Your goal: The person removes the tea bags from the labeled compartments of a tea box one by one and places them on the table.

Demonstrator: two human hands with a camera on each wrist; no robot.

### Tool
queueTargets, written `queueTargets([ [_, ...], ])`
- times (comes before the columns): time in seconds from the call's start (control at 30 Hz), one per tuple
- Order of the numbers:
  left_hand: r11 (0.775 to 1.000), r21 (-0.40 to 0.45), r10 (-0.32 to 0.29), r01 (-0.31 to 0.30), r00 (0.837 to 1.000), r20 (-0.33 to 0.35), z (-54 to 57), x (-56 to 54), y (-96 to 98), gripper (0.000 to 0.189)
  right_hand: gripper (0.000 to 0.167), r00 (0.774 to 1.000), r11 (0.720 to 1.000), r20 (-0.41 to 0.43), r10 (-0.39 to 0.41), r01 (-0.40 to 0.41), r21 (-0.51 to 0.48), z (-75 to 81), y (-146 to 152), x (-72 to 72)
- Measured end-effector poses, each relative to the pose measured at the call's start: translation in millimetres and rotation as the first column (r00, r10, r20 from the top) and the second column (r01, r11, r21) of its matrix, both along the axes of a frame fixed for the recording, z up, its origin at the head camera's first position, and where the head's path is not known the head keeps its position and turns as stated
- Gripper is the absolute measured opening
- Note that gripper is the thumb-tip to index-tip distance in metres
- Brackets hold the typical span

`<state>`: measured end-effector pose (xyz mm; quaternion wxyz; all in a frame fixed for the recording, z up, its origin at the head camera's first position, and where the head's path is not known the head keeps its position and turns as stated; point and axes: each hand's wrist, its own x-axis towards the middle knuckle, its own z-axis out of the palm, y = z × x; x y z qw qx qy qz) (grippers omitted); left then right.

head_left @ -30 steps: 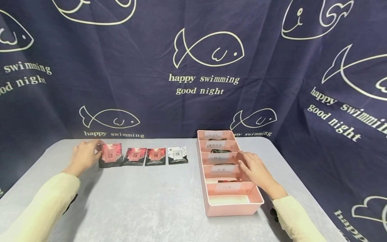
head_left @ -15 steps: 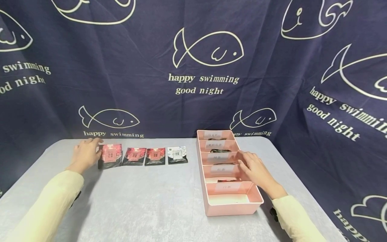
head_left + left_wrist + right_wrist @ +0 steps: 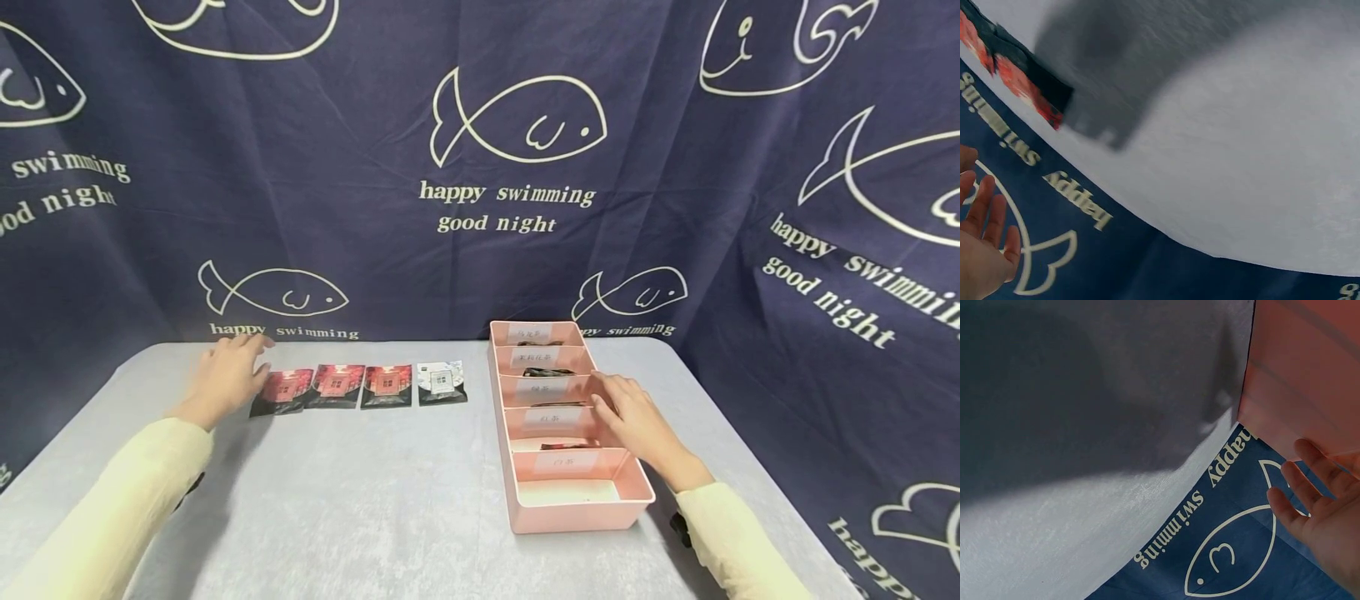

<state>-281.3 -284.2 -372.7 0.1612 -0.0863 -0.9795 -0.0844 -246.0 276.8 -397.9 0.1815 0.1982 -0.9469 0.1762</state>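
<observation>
In the head view my left hand (image 3: 225, 379) is raised beside the leftmost red-and-black tea sachet (image 3: 282, 392), its fingers loose and holding nothing. That sachet lies on the table, its right edge meeting a second red-and-black sachet (image 3: 337, 386). Further right in the row are a third red-and-black sachet (image 3: 387, 386) and a white-and-black one (image 3: 442, 382). My right hand (image 3: 637, 421) rests on the right rim of a pink divided box (image 3: 577, 518). In the right wrist view, its relaxed fingers (image 3: 1300, 481) lie along the box's outer wall.
Paper labels (image 3: 550, 419) mark the box's compartments. Dark sachets (image 3: 547, 372) and a red one (image 3: 570, 447) show inside some of them; the front compartment shows its bare floor. A dark blue fish-print cloth (image 3: 390, 208) hangs behind the grey table (image 3: 360, 500).
The leftmost sachet, earlier raised at my left fingers, now lies lower and flat beside its neighbour. My left hand has let go and shifted up and right. The right hand has stayed put.
</observation>
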Motion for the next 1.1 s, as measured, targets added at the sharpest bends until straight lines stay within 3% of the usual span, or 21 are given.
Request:
queueTargets([
  [0.17,0.995,-0.018,-0.098,0.097,0.994,-0.042,0.9,1.1,24.0,0.033,0.043,1.000,1.000,-0.001,0.000,0.000,0.004,0.1,0.1,-0.2],
  [0.37,0.978,-0.023,-0.207,0.206,0.976,-0.066,-2.5,4.5,58.4,0.031,0.043,1.000,1.000,-0.007,-0.002,0.002,0.012,-0.1,0.0,-0.1],
  [0.6,0.957,-0.057,-0.288,0.283,0.954,-0.084,-6.2,10.3,91.0,0.032,0.043,1.000,1.000,-0.003,-0.004,0.004,0.007,0.2,-0.3,0.1],
  [0.97,0.916,-0.099,-0.399,0.390,0.911,-0.103,-9.0,21.7,134.7,0.033,0.043,1.000,1.000,0.015,-0.009,0.009,-0.004,0.3,-1.0,-0.3],
  [1.1,0.889,-0.098,-0.456,0.447,0.882,-0.115,-11.2,27.2,152.2,0.029,0.043,1.000,1.000,0.012,-0.006,0.006,-0.003,0.0,-0.9,-0.2],
])
